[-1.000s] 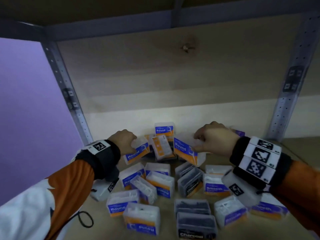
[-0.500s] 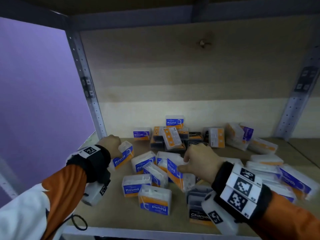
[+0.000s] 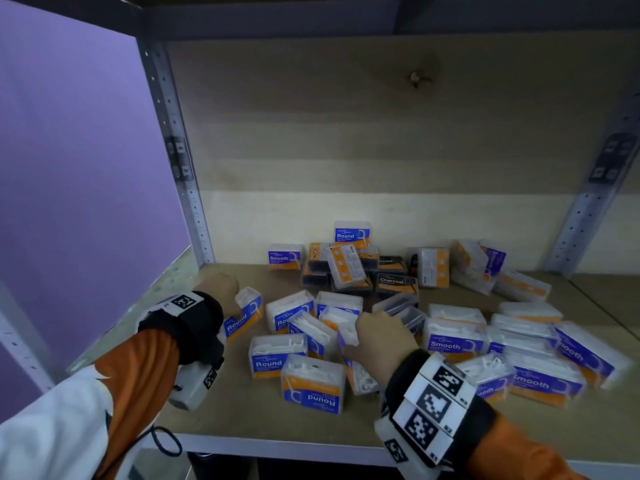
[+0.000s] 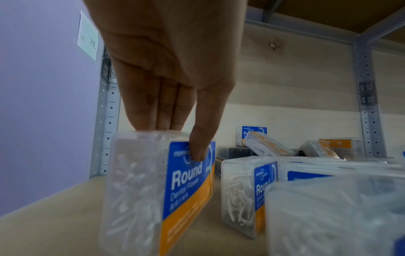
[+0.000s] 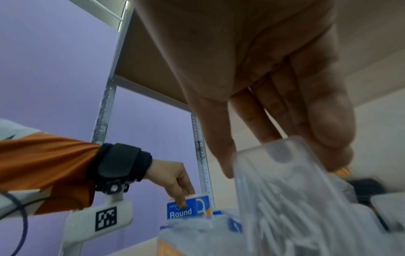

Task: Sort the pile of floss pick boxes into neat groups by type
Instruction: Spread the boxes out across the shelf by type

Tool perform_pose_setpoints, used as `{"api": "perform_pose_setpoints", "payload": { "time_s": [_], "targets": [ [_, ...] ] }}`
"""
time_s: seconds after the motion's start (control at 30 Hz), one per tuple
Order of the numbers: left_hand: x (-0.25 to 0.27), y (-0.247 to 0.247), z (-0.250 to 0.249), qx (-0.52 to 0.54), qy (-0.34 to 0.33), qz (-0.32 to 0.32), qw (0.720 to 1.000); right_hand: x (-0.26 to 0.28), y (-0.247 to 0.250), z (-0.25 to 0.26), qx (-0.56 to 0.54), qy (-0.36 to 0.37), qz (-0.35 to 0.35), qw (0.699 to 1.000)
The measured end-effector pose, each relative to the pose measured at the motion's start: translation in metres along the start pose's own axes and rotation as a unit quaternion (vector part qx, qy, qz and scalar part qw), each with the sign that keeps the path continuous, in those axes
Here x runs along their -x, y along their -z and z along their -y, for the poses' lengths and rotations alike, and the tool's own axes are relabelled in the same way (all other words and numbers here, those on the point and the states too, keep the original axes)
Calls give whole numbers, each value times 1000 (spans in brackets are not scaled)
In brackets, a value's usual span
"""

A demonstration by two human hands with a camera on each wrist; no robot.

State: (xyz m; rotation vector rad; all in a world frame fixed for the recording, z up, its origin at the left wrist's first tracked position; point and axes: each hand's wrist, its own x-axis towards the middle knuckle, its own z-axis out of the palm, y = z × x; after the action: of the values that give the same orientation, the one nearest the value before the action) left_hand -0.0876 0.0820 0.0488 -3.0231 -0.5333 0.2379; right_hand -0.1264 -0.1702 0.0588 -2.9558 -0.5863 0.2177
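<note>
1. Nearest the shelf's front edge (image 3: 277,441), a clear box labelled Round (image 3: 313,384) lies with its print upside down, and another Round box (image 3: 277,355) stands just beyond it on the left.
2. Just right of those, the right hand (image 3: 379,341) reaches down into the middle of the pile. Its thumb and fingers pinch the top of a clear box of white picks (image 5: 285,187), tilted and half lifted among its neighbours. I cannot read that box's label from the wrist view.
3. Further left, the left hand (image 3: 221,292) pinches another Round box (image 4: 157,190) by its top, thumb on the blue label and fingers behind, standing it upright on the bare board near the left post (image 3: 180,188).
4. Off to the right, several Smooth boxes (image 3: 453,341) lie loosely together, not squared up.
5. Farthest back, against the wooden panel, dark Charcoal boxes (image 3: 394,282) sit jumbled with stray Round and Smooth ones.
6. My reading: the Round group is being gathered on the left, early in the sort. The next move calls for checking the right hand's box by its label, then setting it beside its own kind.
</note>
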Motion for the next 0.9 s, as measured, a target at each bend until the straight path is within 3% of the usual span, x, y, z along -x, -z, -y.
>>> {"api": "perform_pose_setpoints", "payload": {
  "time_s": [0.53,0.9],
  "targets": [
    [-1,-20,-2,5,-25,32,999,2,-37,14,-39,-31,18,999],
    [7,-27,4,74,-18,44,996,7,-50,15,-78,-61,25,995]
  ]
}}
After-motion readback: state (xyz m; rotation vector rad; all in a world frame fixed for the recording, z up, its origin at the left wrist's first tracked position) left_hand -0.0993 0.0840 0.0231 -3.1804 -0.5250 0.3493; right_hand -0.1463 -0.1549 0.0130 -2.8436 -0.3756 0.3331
